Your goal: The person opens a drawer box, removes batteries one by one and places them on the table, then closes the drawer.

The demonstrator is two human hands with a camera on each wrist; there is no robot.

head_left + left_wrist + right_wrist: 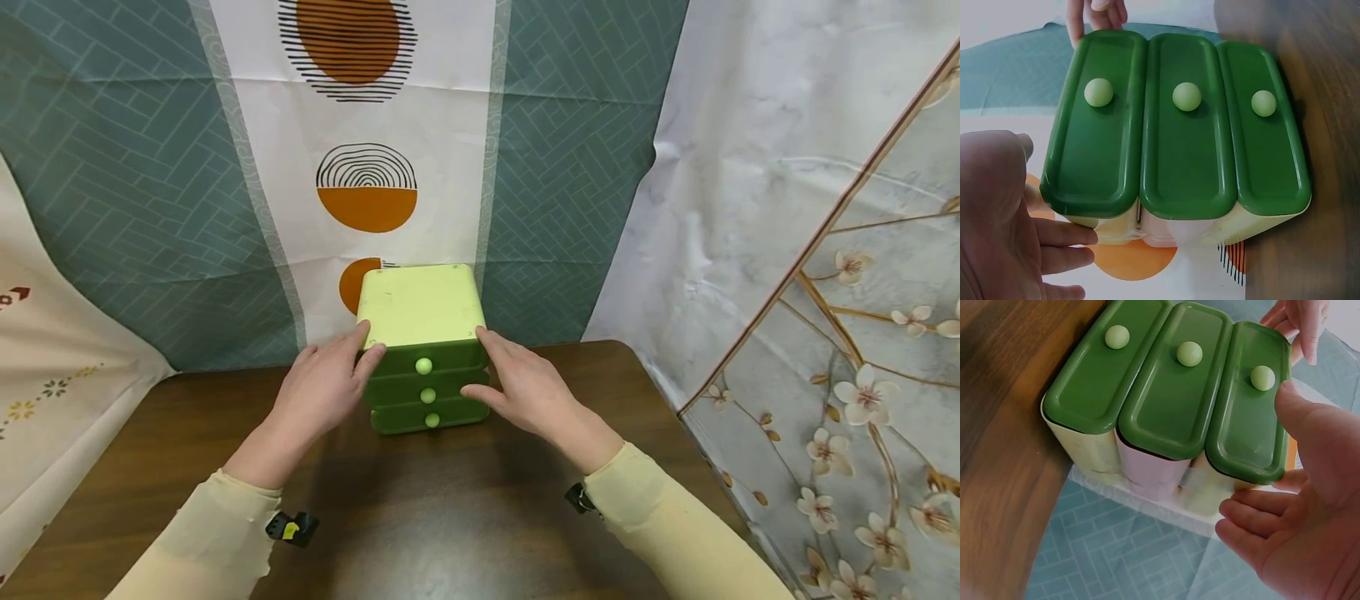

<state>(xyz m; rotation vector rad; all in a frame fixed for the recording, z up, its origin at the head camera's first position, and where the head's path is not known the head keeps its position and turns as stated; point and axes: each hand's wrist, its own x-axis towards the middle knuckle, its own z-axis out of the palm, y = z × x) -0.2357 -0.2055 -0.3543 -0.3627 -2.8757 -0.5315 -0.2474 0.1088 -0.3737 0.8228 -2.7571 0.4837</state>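
A small cabinet point(422, 304) with a pale yellow-green top and three green drawer fronts point(397, 392), each with a round light-green knob, stands upright with its drawers closed. My left hand point(318, 387) lies at its upper left front corner, thumb near the top drawer's edge. At the right side, my right hand point(532, 392) has its index finger at the upper corner and its thumb by the middle drawer. In the left wrist view my left hand point(997, 219) has fairly straight fingers along the side wall; the right wrist view shows my right hand point(1310, 506) likewise.
The cabinet stands on a dark brown wooden table point(442, 517), near its back edge. Behind hangs a teal and white cloth point(570, 167) with orange shapes. A floral-patterned covering point(825, 375) stands to the right, and a cream cloth point(60, 358) hangs at the left.
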